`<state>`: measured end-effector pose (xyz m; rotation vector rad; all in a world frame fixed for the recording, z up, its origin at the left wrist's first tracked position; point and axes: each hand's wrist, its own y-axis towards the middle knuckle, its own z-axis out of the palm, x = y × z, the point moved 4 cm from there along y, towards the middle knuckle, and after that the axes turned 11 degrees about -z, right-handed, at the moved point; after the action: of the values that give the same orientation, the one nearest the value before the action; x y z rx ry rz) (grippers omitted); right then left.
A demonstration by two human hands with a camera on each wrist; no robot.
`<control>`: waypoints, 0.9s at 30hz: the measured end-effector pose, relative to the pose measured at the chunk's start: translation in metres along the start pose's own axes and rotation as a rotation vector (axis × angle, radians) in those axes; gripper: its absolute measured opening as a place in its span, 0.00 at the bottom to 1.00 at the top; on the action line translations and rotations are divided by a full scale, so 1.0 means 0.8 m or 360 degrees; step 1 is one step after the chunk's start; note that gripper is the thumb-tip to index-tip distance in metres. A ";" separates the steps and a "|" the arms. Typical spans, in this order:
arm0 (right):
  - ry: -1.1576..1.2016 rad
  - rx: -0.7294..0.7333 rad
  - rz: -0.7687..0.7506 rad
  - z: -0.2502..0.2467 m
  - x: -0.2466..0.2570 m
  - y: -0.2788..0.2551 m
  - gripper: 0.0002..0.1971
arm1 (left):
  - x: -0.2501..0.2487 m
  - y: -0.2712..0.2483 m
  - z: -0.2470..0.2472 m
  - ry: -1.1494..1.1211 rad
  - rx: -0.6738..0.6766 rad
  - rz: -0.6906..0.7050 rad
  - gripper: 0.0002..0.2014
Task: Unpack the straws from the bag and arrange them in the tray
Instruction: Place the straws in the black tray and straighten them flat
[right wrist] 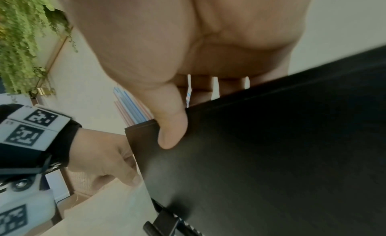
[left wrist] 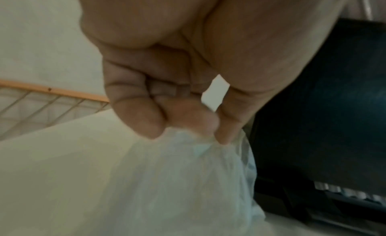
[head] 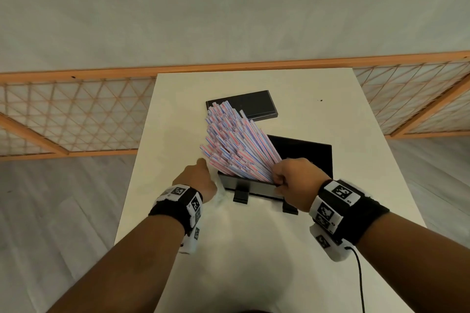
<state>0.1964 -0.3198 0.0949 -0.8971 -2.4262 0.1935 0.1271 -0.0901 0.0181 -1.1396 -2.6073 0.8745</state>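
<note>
A thick bundle of red-, white- and blue-striped straws (head: 229, 140) fans up and to the left out of a black tray (head: 254, 187) on the white table (head: 356, 122). My right hand (head: 277, 180) grips the tray's near wall. Its thumb (right wrist: 171, 132) presses the outer face, and its fingers curl over the rim against the straws (right wrist: 131, 110). Just left of the tray, my left hand (head: 203, 173) pinches the crumpled top of a clear plastic bag (left wrist: 167, 181) between its fingertips (left wrist: 223, 135). Only a wisp of the bag (head: 220, 193) shows in the head view.
A flat black lid (head: 244, 107) lies farther back on the table. A black panel (head: 305, 155) rises behind the straws at the tray's far side. The tray stands on small black feet (head: 240, 197). A wooden lattice screen (head: 76, 114) lies on the floor beyond the table.
</note>
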 end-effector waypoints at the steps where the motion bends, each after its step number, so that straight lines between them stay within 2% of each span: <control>1: 0.0017 -0.0002 0.0001 0.001 0.000 -0.001 0.15 | 0.001 0.002 0.000 0.0000 -0.0027 0.0013 0.23; 3: 0.0064 -0.0026 0.0007 0.001 -0.001 -0.002 0.13 | 0.002 0.004 -0.003 -0.0026 -0.0098 0.0083 0.18; 8: 0.0095 0.0011 0.0076 -0.004 -0.005 -0.003 0.13 | 0.007 -0.004 -0.020 -0.0309 -0.0217 0.0169 0.18; 11: 0.0116 0.0002 0.0161 -0.013 -0.009 -0.008 0.22 | -0.002 -0.024 -0.034 -0.0464 -0.0249 0.0321 0.15; 14: 0.0123 -0.0018 0.0285 -0.018 -0.019 -0.014 0.31 | -0.009 -0.043 -0.040 -0.0596 -0.0117 0.0373 0.16; 16: 0.0154 -0.0093 0.0334 -0.023 -0.027 -0.017 0.36 | -0.013 -0.052 -0.038 -0.0747 0.0001 0.0421 0.11; 19: 0.0304 -0.0139 0.0371 -0.030 -0.033 -0.016 0.45 | -0.014 -0.058 -0.039 -0.0984 0.0004 0.0428 0.14; 20: 0.0377 -0.0133 0.0402 -0.031 -0.034 -0.015 0.44 | -0.014 -0.060 -0.040 -0.0997 -0.0027 0.0431 0.16; 22: 0.0466 -0.0124 0.0483 -0.031 -0.039 -0.011 0.35 | -0.017 -0.063 -0.041 -0.1024 -0.0061 0.0453 0.17; 25: 0.0359 -0.0075 0.0549 -0.036 -0.044 -0.003 0.18 | -0.018 -0.063 -0.042 -0.1077 -0.0132 0.0473 0.08; 27: 0.0277 0.0008 0.0576 -0.039 -0.045 0.004 0.16 | -0.019 -0.062 -0.042 -0.1082 -0.0204 0.0497 0.06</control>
<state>0.2376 -0.3414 0.1045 -1.2908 -2.0890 0.2414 0.1191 -0.1123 0.0747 -1.5298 -3.0889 1.3799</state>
